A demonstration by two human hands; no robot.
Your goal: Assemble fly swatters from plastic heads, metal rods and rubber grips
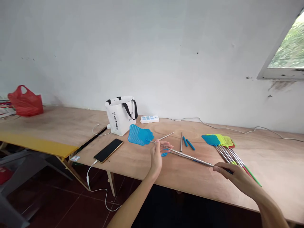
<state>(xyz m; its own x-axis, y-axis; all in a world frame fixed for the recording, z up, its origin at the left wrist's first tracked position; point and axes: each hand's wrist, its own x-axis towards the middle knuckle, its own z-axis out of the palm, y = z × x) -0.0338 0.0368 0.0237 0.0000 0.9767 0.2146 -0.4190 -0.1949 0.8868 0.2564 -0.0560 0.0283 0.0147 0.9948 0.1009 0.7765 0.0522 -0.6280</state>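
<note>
A blue fly swatter (137, 135) with a long metal shaft stretches slantwise across the middle of the view, raised over the table. My left hand (156, 156) holds the shaft loosely just below the swatter's head, thumb on the near side and fingers reaching along behind. At the other end, my right hand (234, 175) is closed round the handle, most of which it hides. Under the shaft, part of another blue piece (164, 154) shows beside my left fingers. Beyond lie two blue handle sleeves (190, 144) and thin metal rods (181, 142).
Several fly swatters, topped by a blue head (211, 139), lie stacked at right. A white bag (120, 117), power strip (149, 119) and cabled phone (108, 150) are on the wooden table (133, 163). A red bag (26, 103) stands far left.
</note>
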